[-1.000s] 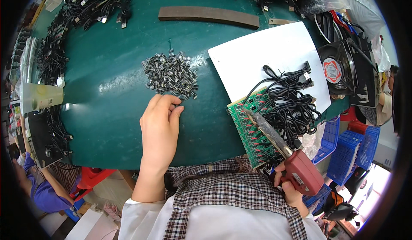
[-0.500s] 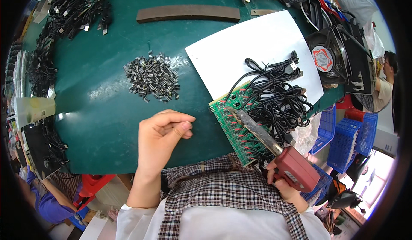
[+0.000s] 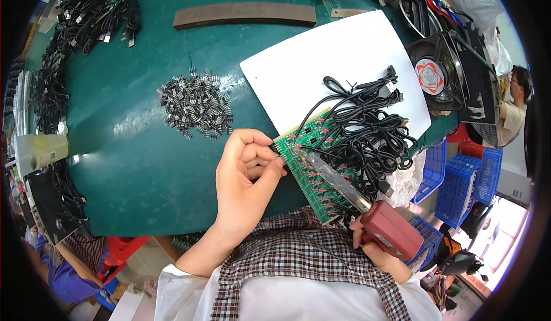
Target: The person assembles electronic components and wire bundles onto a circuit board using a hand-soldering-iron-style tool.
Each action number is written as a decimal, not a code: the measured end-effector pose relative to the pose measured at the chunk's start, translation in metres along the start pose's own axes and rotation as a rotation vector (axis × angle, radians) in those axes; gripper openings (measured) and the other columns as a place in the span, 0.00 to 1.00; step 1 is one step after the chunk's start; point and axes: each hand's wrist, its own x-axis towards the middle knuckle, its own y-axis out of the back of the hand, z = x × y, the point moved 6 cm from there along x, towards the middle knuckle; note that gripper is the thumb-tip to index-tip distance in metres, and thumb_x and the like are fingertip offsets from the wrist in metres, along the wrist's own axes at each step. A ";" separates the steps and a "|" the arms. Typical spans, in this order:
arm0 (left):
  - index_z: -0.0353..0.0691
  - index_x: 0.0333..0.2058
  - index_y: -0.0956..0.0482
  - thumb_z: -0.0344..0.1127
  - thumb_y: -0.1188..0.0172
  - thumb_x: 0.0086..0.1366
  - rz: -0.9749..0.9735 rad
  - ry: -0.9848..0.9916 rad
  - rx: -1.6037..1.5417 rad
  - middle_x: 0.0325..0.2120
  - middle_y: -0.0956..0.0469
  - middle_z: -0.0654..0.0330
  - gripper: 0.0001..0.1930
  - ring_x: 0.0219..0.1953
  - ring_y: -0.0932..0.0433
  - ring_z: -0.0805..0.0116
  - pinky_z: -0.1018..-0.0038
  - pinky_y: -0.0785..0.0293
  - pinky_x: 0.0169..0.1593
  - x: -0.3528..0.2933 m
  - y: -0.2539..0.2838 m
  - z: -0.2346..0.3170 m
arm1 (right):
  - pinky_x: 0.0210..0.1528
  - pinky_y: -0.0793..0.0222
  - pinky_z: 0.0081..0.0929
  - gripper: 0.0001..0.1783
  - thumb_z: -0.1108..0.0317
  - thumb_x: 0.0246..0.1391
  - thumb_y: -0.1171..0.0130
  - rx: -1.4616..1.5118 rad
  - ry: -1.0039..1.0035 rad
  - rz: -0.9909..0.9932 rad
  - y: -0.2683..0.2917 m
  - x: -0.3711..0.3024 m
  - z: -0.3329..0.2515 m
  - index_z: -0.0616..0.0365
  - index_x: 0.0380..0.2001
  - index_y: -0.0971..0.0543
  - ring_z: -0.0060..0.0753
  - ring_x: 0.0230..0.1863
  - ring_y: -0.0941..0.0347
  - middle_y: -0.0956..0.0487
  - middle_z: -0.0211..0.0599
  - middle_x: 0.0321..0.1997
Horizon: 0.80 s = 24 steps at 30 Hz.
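Note:
My right hand (image 3: 379, 252) grips the red soldering gun (image 3: 390, 229) at the front right. Its long, grimy metal shaft slants up and left, and the tip is over the green circuit board (image 3: 315, 180). Red wire ends dot the board, and black USB cables (image 3: 361, 134) run off its right side in coiled bundles. My left hand (image 3: 247, 171) is at the board's left edge, thumb and fingers curled together. What they pinch, if anything, is too small to make out; a dark bit shows by the index fingertip.
Left of the board lies a heap of small black multi-pin parts (image 3: 198, 103). A white sheet (image 3: 321, 62) is under the cables. Beyond are a brown bar (image 3: 247, 15) and a fan (image 3: 433, 74) at right. More cables (image 3: 97, 16) pile far left. Co-workers sit at both sides.
My left hand has moved right, from open table to the board's left edge. The soldering gun's tip has shifted slightly left and down along the board.

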 end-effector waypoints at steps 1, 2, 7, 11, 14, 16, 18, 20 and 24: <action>0.36 0.38 0.38 0.16 0.50 0.54 0.007 -0.005 -0.019 0.25 0.28 0.61 0.14 0.26 0.27 0.77 0.83 0.29 0.32 0.001 0.000 -0.002 | 0.28 0.28 0.23 0.20 0.71 0.28 0.36 0.039 0.028 0.022 0.001 -0.003 0.005 0.58 0.32 0.22 0.36 0.26 0.24 0.22 0.37 0.32; 0.36 0.38 0.38 0.16 0.50 0.54 0.004 -0.007 -0.019 0.25 0.28 0.61 0.14 0.26 0.27 0.77 0.83 0.29 0.32 0.002 0.000 -0.004 | 0.29 0.28 0.23 0.22 0.70 0.28 0.36 0.079 0.055 0.044 0.002 -0.005 0.009 0.60 0.35 0.23 0.36 0.27 0.24 0.22 0.39 0.33; 0.37 0.39 0.39 0.16 0.50 0.54 -0.022 -0.059 -0.066 0.24 0.30 0.62 0.15 0.25 0.29 0.78 0.84 0.30 0.31 0.003 0.000 -0.007 | 0.32 0.27 0.25 0.29 0.67 0.29 0.33 0.068 0.071 -0.043 0.000 -0.010 0.019 0.66 0.40 0.27 0.37 0.31 0.23 0.23 0.42 0.37; 0.37 0.39 0.40 0.16 0.50 0.54 -0.038 -0.094 -0.075 0.24 0.30 0.62 0.15 0.25 0.29 0.79 0.84 0.30 0.30 0.005 0.000 -0.008 | 0.35 0.27 0.25 0.32 0.62 0.33 0.32 0.089 0.117 -0.085 0.006 0.003 -0.005 0.69 0.42 0.28 0.39 0.34 0.23 0.23 0.45 0.40; 0.37 0.38 0.40 0.16 0.51 0.54 -0.041 -0.101 -0.077 0.24 0.30 0.61 0.15 0.25 0.30 0.79 0.84 0.30 0.29 0.006 0.000 -0.009 | 0.36 0.27 0.25 0.32 0.59 0.35 0.32 0.180 0.124 -0.008 0.005 0.002 -0.003 0.69 0.42 0.28 0.40 0.35 0.23 0.23 0.47 0.40; 0.37 0.38 0.40 0.15 0.51 0.53 -0.027 -0.113 -0.079 0.23 0.29 0.61 0.15 0.25 0.30 0.79 0.84 0.30 0.29 0.006 0.000 -0.010 | 0.36 0.27 0.25 0.32 0.59 0.35 0.33 0.104 0.174 -0.030 0.006 0.005 -0.010 0.69 0.42 0.28 0.39 0.35 0.23 0.24 0.46 0.41; 0.37 0.37 0.41 0.15 0.51 0.53 -0.020 -0.108 -0.084 0.23 0.29 0.61 0.15 0.25 0.30 0.79 0.84 0.30 0.29 0.006 0.000 -0.010 | 0.35 0.27 0.25 0.32 0.58 0.35 0.33 0.031 0.226 -0.053 0.008 0.009 -0.018 0.69 0.43 0.28 0.39 0.35 0.23 0.24 0.46 0.41; 0.37 0.37 0.41 0.15 0.51 0.53 -0.016 -0.102 -0.091 0.23 0.29 0.60 0.15 0.24 0.30 0.79 0.84 0.30 0.28 0.006 0.001 -0.010 | 0.35 0.28 0.25 0.32 0.58 0.35 0.33 0.005 0.264 -0.073 0.009 0.010 -0.025 0.69 0.43 0.28 0.39 0.35 0.23 0.24 0.46 0.41; 0.37 0.37 0.41 0.15 0.51 0.52 -0.019 -0.091 -0.099 0.22 0.29 0.60 0.15 0.24 0.29 0.78 0.84 0.30 0.28 0.007 0.000 -0.007 | 0.35 0.28 0.25 0.32 0.59 0.35 0.32 0.027 0.142 -0.053 0.003 -0.001 -0.008 0.70 0.42 0.28 0.38 0.35 0.23 0.24 0.46 0.41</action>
